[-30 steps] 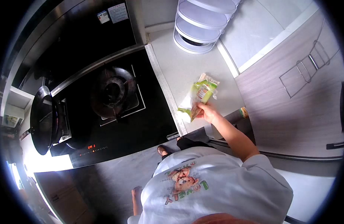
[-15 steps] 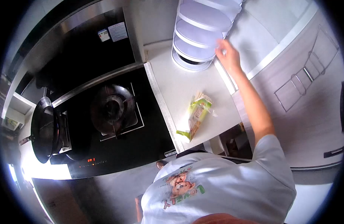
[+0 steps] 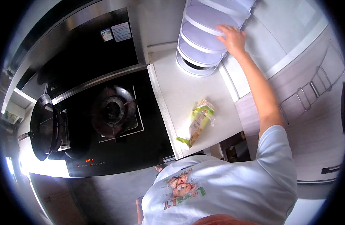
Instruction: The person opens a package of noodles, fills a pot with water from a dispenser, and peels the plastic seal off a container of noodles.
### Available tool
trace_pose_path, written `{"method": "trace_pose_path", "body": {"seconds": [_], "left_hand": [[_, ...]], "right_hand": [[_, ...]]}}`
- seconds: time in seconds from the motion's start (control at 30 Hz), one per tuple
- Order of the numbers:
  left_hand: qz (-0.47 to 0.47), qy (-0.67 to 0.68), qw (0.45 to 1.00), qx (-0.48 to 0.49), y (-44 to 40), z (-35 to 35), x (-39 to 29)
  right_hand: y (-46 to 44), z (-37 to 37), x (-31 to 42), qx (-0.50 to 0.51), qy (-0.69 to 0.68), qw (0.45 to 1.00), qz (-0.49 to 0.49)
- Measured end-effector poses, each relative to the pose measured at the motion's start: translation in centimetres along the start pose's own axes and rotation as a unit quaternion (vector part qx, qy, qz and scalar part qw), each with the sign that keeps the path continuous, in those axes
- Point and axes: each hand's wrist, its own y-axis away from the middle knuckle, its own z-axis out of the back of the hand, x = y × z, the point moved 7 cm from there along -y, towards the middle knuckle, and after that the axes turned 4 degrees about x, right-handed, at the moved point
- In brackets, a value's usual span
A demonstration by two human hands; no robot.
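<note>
My right hand (image 3: 233, 39) is raised at the front edge of the white tiered round rack (image 3: 206, 37), its fingers stretched out over one of the upper tiers. Nothing shows in its grasp; whether the fingertips touch the tier is hard to tell. On the pale counter (image 3: 172, 86) below lies a green and clear plastic package (image 3: 198, 123) with light brown contents. Low in the view, beside the white shirt, a small strip of skin belongs to my left hand (image 3: 138, 210) or arm, its fingers not distinguishable.
A black glass hob (image 3: 123, 153) with a round burner (image 3: 113, 110) fills the left of the counter. A dark wok (image 3: 44, 127) stands tilted at the far left. Wire holders (image 3: 314, 89) hang on the wood-grain panel at the right. An open compartment (image 3: 236, 148) shows under the counter.
My right hand has let go of the package, leaving it on the counter, and has moved up to the tiered rack. Its fingers have spread since half a second ago.
</note>
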Motion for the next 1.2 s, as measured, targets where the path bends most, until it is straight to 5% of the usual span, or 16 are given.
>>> {"method": "trace_pose_path", "body": {"seconds": [0.7, 1.07, 1.17, 1.2], "left_hand": [[-0.024, 0.029, 0.999, -0.008, 0.6, -1.2, -0.6], [-0.159, -0.034, 0.985, -0.051, 2.8, -1.1, -2.1], [-0.002, 0.205, 0.977, 0.056, 2.7, -3.3, 1.0], [0.015, 0.236, 0.971, 0.036, 3.0, -3.5, 1.5]], "right_hand": [[0.7, -0.5, 0.2, -0.027, -0.006, 1.000, -0.001], [1.5, 0.2, 0.8, -0.057, -0.002, 0.998, -0.013], [6.0, 3.1, 3.1, -0.158, -0.171, 0.971, 0.058], [8.2, -1.0, 2.4, -0.044, -0.286, 0.957, -0.002]]}}
